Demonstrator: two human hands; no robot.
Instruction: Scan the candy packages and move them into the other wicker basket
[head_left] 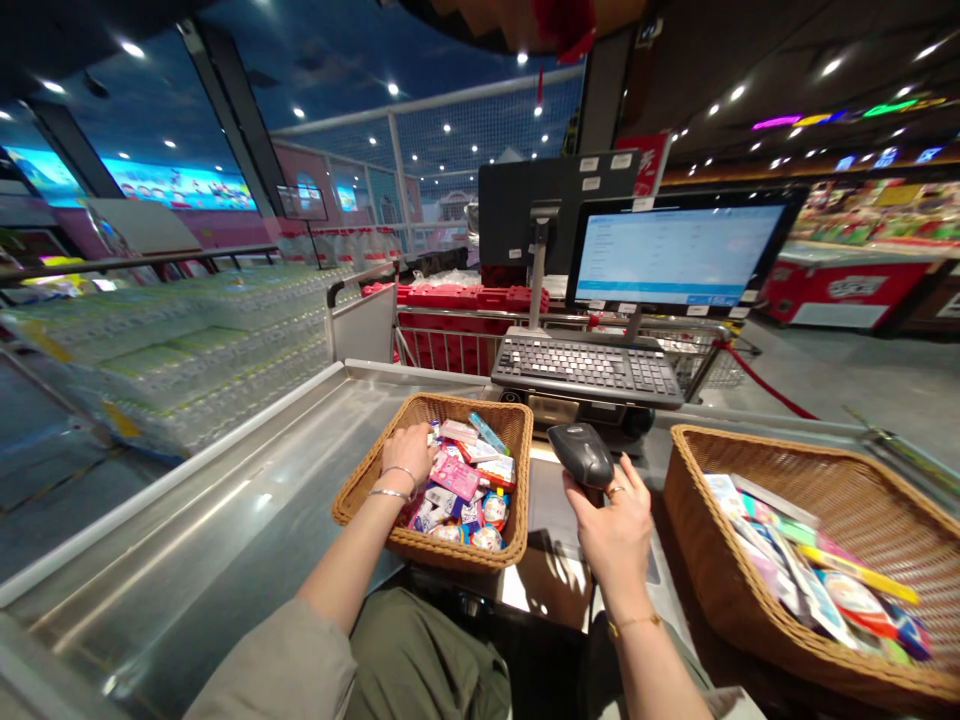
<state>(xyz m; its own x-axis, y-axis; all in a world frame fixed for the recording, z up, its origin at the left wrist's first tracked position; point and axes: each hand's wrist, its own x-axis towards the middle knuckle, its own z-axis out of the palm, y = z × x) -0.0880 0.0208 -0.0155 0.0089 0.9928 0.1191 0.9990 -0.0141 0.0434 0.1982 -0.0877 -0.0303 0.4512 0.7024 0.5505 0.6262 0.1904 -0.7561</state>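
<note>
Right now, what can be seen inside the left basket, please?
In the left basket lie a pink pack, a light-blue pack, round packs and other packets. Whatever lies beneath them, or under the left grip, is covered.

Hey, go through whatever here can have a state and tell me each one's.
Scanner, held up; on or off unclear
Right hand, grip closed on the scanner
Left hand, in the left basket; grip unclear
Left basket, uncovered, holding many packets
Right basket, uncovered, partly filled
Front monitor, on
Rear monitor, back turned; screen unseen
</note>
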